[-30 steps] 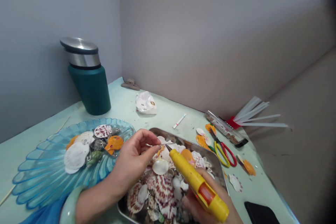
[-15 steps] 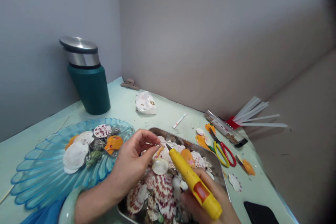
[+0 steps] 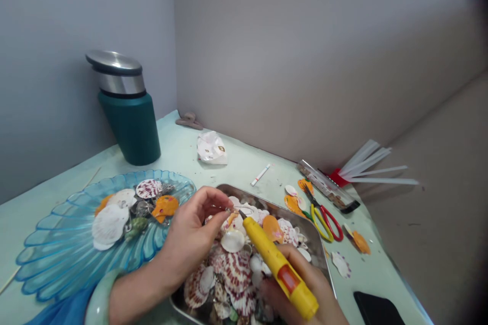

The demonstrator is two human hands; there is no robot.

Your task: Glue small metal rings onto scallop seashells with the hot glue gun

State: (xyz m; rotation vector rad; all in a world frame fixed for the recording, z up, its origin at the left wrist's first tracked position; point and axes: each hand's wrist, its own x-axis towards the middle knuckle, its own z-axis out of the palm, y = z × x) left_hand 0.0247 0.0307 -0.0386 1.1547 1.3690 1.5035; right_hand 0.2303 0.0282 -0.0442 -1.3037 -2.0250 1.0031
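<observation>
My left hand hovers over a metal tray heaped with scallop shells. Its thumb and forefinger pinch a small thin wire piece that I cannot name. My right hand, low in the view, grips a yellow glue gun with an orange patch. The gun's dark nozzle points up-left and sits just below the pinched piece, nearly touching it.
A blue shell-shaped glass plate at left holds several shells. A teal flask stands behind it. Red and yellow scissors, loose orange shells, glue sticks, a crumpled paper and a dark phone lie around.
The glue gun has slid left and lower, bringing its nozzle closer to my left fingertips. My left hand has stayed almost still, still pinching.
</observation>
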